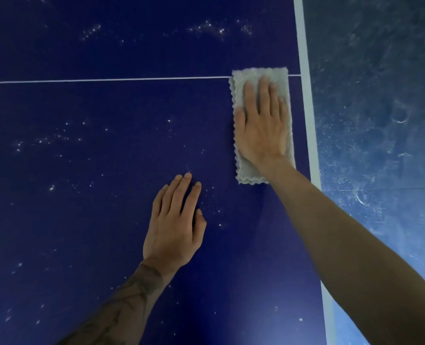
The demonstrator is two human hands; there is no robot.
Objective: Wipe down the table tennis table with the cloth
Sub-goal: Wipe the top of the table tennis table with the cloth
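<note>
The dark blue table tennis table (107,220) fills most of the view, speckled with white dust and crumbs. A folded grey cloth (276,78) lies flat near the table's right edge, across the thin white centre line (107,80). My right hand (262,125) presses flat on the cloth with fingers spread. My left hand (175,225) rests palm down on the bare table, left of and nearer than the cloth, holding nothing.
A white border stripe (306,95) marks the table's right edge. Beyond it is a scuffed blue-grey floor (380,95). White specks cluster at the far top (206,27) and on the left (44,140).
</note>
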